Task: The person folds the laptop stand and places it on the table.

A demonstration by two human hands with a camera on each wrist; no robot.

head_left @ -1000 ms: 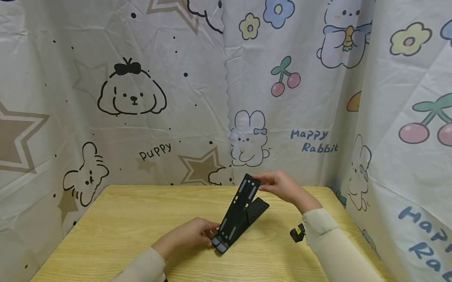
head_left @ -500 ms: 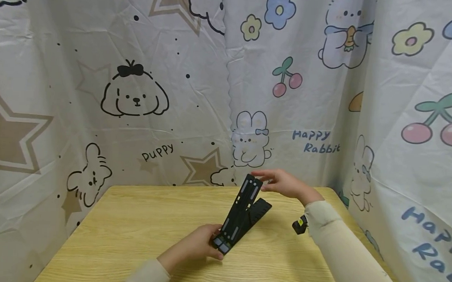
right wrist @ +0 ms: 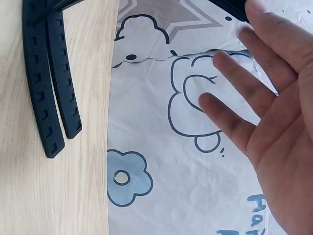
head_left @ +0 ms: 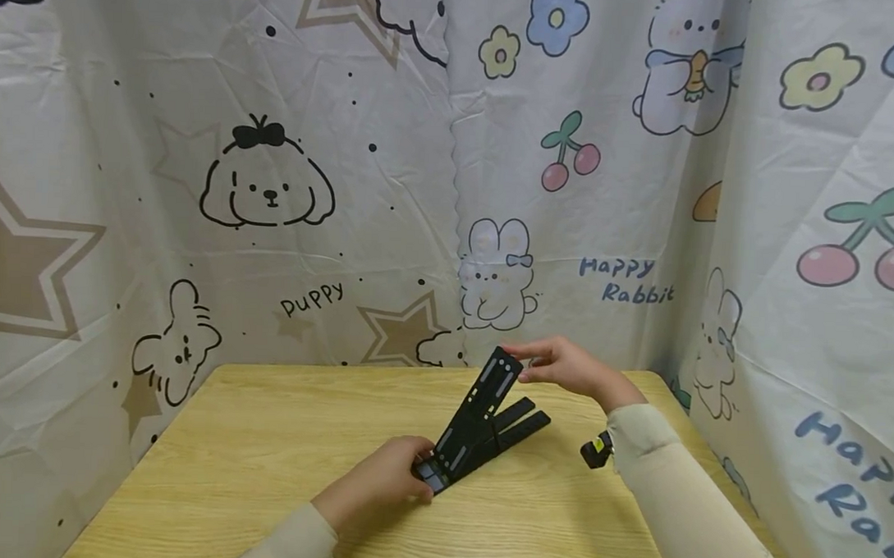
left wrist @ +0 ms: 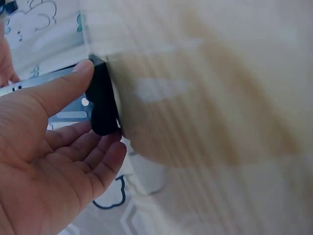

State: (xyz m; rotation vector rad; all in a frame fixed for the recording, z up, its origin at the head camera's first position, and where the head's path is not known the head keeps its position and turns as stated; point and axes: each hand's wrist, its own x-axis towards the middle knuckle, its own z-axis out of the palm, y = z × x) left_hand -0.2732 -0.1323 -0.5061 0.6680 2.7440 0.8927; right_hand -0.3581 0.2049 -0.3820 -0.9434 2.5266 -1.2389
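Note:
A black folding laptop stand (head_left: pixel 462 423) stands in a V shape on the table, its upper part raised and its two notched base bars (head_left: pixel 526 427) spread slightly apart. My left hand (head_left: pixel 381 475) grips the hinged near end with its grey pads. In the left wrist view the thumb lies on top of that end (left wrist: pixel 103 100) and the fingers curl beneath. At the raised far end, my right hand (head_left: pixel 573 370) pinches the top edge between thumb and forefinger. The right wrist view shows its other fingers (right wrist: pixel 237 125) spread away from the stand.
The light wood table (head_left: pixel 264 437) reaches back to a hanging printed cloth (head_left: pixel 389 252), which also closes off both sides. A small black device (head_left: pixel 597 450) sits at the right wrist. Wood surface extends around the stand on every side.
The base bars, earlier lying together, have parted into two. My left hand has moved from the stand's side to a grip around its near end. The right hand remains at the top.

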